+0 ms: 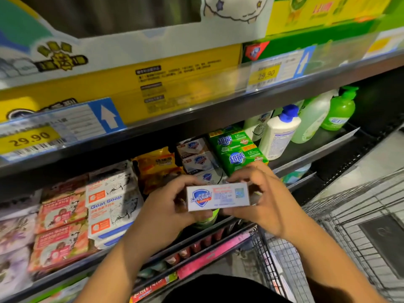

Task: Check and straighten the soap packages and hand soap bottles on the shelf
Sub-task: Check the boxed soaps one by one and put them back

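Both hands, left hand (168, 206) & right hand (260, 200), grip a soap box (218, 196) by its ends, held in front of the shelf (218, 119) for checking; next, likely set it square on the stack (196, 158).

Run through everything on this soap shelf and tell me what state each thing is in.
Safeguard box: lifted, held between both hands, front toward the camera.
Left hand: grips the box's left end.
Right hand: grips the box's right end.
Green soap packs: stacked two high.
Goat Soap packs: stacked, fronts out.
Blue-capped bottle: standing, capped.
Green pump bottle: standing.
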Demonstrator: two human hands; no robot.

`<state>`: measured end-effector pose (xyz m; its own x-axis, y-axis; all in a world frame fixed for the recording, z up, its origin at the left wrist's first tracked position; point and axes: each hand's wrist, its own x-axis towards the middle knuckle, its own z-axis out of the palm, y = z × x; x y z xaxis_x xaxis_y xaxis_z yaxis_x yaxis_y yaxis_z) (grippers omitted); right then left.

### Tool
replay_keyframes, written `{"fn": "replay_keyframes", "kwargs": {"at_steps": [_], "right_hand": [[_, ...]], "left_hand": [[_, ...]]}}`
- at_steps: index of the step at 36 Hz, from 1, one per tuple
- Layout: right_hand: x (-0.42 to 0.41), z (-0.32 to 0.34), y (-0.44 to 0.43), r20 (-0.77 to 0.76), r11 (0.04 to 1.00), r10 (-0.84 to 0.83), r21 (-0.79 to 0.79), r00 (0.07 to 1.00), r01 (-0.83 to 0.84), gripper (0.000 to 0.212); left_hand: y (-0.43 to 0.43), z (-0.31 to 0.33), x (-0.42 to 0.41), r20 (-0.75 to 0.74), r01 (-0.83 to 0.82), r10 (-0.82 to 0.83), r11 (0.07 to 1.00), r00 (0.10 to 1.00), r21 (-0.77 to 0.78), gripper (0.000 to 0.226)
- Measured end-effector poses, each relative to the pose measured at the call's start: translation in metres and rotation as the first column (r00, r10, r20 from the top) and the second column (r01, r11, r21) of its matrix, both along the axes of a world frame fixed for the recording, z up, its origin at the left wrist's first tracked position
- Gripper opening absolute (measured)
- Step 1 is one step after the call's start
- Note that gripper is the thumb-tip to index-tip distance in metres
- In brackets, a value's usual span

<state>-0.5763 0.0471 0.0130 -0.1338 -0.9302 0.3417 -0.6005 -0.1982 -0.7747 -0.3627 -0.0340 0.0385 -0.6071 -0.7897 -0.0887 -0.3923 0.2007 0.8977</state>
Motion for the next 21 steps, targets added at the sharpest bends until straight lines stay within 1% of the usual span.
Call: {"fn": "replay_keyframes", "kwargs": {"at_steps": [1,4,6,7,8,9,10,11,12,13,14,16,17,19,21], "right_hand": [[-0.001,-0.001,0.0,-0.019,1.0,0.0,-0.008,1.0,0.0,0.05],[-0.002,-0.01,-0.001,-0.116,0.999,-0.036,0.034,0.993,0.04,0.053],[0.004,-0.015,-0.002,-0.178,0.994,-0.057,0.08,0.982,0.072,0.051],[0.008,-0.016,-0.003,-0.183,0.99,-0.058,0.117,0.981,0.08,0.049],[0.013,-0.016,-0.003,-0.147,0.983,-0.033,0.177,0.989,0.059,0.046],[0.018,-0.016,-0.002,-0.052,0.973,0.025,0.231,0.998,-0.013,0.041],[0.022,-0.017,-0.002,0.063,0.96,0.1,0.255,0.993,-0.113,0.036],[0.025,-0.019,-0.002,0.147,0.948,0.157,0.254,0.977,-0.19,0.036],[0.026,-0.02,-0.002,0.176,0.941,0.185,0.253,0.967,-0.226,0.042],[0.025,-0.02,-0.001,0.171,0.934,0.195,0.269,0.966,-0.236,0.047],[0.022,-0.02,0.0,0.164,0.928,0.191,0.291,0.968,-0.233,0.046],[0.012,-0.016,0.002,0.131,0.935,0.16,0.298,0.978,-0.192,0.033],[0.005,-0.012,0.004,0.116,0.945,0.135,0.282,0.984,-0.163,0.031],[-0.007,-0.004,0.008,0.158,0.962,0.118,0.227,0.98,-0.153,0.032],[-0.016,0.001,0.012,0.247,0.974,0.11,0.166,0.963,-0.153,0.034]], "left_hand": [[0.0,0.0,0.0,0.009,-0.004,0.004,1.0,1.0,-0.014,0.047],[-0.001,-0.002,0.0,-0.002,-0.036,0.036,0.998,0.999,-0.045,0.042],[-0.001,-0.001,-0.002,-0.034,-0.044,0.041,0.996,0.999,-0.076,0.04],[-0.001,0.001,-0.004,-0.051,-0.034,0.029,0.995,0.998,-0.099,0.039],[0.0,0.004,-0.006,-0.062,-0.015,0.007,0.991,0.998,-0.131,0.037],[0.001,0.006,-0.009,-0.06,0.007,-0.018,0.986,0.998,-0.168,0.035],[0.003,0.008,-0.013,-0.048,0.033,-0.044,0.979,0.998,-0.199,0.034],[0.004,0.009,-0.015,-0.033,0.058,-0.067,0.974,0.997,-0.219,0.034],[0.005,0.009,-0.018,-0.019,0.076,-0.083,0.97,0.996,-0.23,0.034],[0.005,0.008,-0.019,-0.008,0.085,-0.09,0.968,0.996,-0.237,0.035],[0.005,0.007,-0.02,0.001,0.086,-0.088,0.967,0.996,-0.241,0.035],[0.004,0.004,-0.017,0.006,0.066,-0.067,0.972,0.998,-0.227,0.039],[0.003,0.003,-0.014,0.001,0.051,-0.052,0.977,0.999,-0.207,0.041],[0.001,-0.001,-0.008,-0.007,0.033,-0.035,0.988,0.999,-0.149,0.043],[-0.001,-0.007,-0.003,0.024,0.063,-0.061,0.992,0.998,-0.106,0.044]]}}
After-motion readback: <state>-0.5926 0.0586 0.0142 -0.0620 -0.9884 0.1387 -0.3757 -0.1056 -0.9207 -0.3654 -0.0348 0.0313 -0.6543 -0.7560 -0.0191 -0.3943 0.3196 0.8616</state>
